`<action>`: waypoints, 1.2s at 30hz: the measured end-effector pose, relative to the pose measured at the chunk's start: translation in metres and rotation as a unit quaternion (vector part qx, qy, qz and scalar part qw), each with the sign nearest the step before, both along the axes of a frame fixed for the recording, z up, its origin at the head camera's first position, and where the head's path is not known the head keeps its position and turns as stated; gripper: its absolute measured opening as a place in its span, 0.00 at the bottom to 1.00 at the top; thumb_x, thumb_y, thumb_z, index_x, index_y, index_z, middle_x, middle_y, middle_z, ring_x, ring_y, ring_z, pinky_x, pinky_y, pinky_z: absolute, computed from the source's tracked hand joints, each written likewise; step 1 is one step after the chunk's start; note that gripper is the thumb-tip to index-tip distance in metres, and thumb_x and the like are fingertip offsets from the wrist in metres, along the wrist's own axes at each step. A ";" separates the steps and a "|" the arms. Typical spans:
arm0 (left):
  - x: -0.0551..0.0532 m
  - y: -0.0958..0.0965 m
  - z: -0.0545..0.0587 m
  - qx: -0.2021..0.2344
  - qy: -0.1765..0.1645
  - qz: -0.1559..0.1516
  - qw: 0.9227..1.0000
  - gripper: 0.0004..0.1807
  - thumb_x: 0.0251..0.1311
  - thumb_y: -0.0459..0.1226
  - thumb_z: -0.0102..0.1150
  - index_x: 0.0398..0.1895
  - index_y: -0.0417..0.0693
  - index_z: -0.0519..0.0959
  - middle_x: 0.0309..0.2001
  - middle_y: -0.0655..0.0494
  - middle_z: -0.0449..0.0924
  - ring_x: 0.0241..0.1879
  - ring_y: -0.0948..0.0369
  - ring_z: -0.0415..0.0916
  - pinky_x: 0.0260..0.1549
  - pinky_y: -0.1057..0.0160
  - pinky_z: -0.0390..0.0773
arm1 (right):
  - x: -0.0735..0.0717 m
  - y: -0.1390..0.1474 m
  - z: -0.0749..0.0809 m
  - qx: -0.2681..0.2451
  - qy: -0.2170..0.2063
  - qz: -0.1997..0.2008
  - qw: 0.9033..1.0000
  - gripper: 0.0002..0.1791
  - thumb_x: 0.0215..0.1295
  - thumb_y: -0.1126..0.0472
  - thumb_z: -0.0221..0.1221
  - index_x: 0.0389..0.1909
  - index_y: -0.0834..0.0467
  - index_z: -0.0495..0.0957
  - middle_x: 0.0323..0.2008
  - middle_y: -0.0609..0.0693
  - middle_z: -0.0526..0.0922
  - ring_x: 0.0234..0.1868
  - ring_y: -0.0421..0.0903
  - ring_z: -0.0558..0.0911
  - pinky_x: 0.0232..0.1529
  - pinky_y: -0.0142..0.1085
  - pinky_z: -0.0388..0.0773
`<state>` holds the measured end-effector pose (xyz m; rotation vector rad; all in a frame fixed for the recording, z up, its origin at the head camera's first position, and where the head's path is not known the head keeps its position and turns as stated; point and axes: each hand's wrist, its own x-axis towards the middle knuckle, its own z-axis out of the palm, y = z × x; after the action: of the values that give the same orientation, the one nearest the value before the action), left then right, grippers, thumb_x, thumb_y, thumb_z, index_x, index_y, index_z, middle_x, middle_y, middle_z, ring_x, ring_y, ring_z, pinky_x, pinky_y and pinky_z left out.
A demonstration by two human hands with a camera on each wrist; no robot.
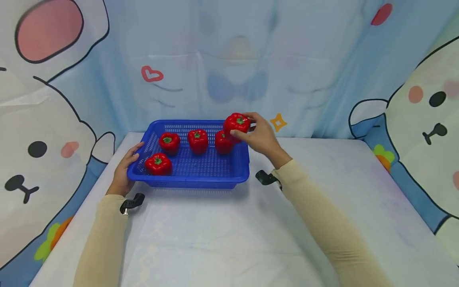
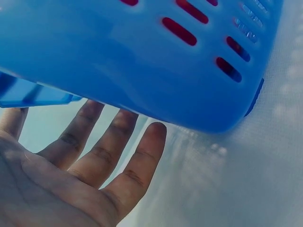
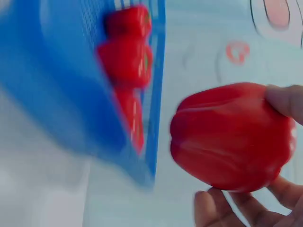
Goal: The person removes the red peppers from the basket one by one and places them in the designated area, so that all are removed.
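Note:
In the head view, my right hand (image 1: 263, 137) grips a red bell pepper (image 1: 236, 122) above the right end of a blue plastic basket (image 1: 193, 180). The right wrist view shows thumb and fingers around this pepper (image 3: 232, 137), raised beside the basket (image 3: 61, 90). Inside the basket sit several more red bell peppers (image 1: 198, 141), each with a green stem end. My left hand (image 1: 123, 171) rests against the basket's left end. Its extended fingers (image 2: 137, 175) touch the rim from outside in the left wrist view; some fingertips are hidden behind the basket (image 2: 142, 71).
The basket stands on a table with a white cloth (image 1: 215, 235). Behind and around the table hangs a light blue curtain (image 1: 305, 59) with cartoon animals. A black strap (image 1: 132, 203) sits on the left wrist, another (image 1: 266, 177) on the right.

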<state>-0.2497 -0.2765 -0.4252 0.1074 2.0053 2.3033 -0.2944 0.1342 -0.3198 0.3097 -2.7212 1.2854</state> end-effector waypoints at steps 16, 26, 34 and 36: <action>-0.002 -0.001 -0.002 -0.025 0.008 -0.001 1.000 0.27 0.75 0.51 0.36 0.76 0.71 0.54 0.81 0.56 0.39 0.77 0.45 0.43 0.53 0.73 0.75 | -0.057 0.079 -0.061 0.058 -0.101 -0.131 0.985 0.47 0.63 0.46 0.64 0.74 0.63 0.54 0.70 0.65 0.64 0.70 0.64 0.64 0.60 0.57 0.73; -0.005 -0.001 -0.002 -0.029 0.003 0.009 1.000 0.27 0.75 0.52 0.37 0.76 0.73 0.56 0.80 0.57 0.40 0.77 0.46 0.45 0.57 0.69 0.75 | -0.065 0.082 -0.081 0.071 -0.122 -0.141 0.980 0.47 0.62 0.45 0.64 0.74 0.62 0.53 0.70 0.66 0.64 0.70 0.64 0.65 0.61 0.57 0.73; -0.006 -0.001 -0.004 -0.023 0.006 0.008 1.000 0.27 0.75 0.52 0.38 0.76 0.72 0.56 0.80 0.55 0.40 0.76 0.46 0.46 0.51 0.74 0.76 | -0.054 0.065 -0.068 0.127 -0.041 -0.145 0.980 0.47 0.60 0.43 0.63 0.74 0.60 0.55 0.69 0.68 0.62 0.69 0.67 0.63 0.66 0.61 0.65; -0.006 -0.002 -0.003 -0.024 0.004 0.007 1.000 0.27 0.75 0.52 0.37 0.76 0.72 0.56 0.80 0.56 0.40 0.76 0.46 0.46 0.52 0.73 0.76 | -0.044 0.048 -0.054 0.143 0.023 -0.129 0.981 0.44 0.61 0.44 0.63 0.73 0.59 0.58 0.68 0.67 0.63 0.69 0.67 0.62 0.66 0.63 0.60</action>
<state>-0.2561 -0.2784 -0.4284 0.1005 2.0708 2.2650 -0.3383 0.1820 -0.3738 0.0077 -2.7884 0.8136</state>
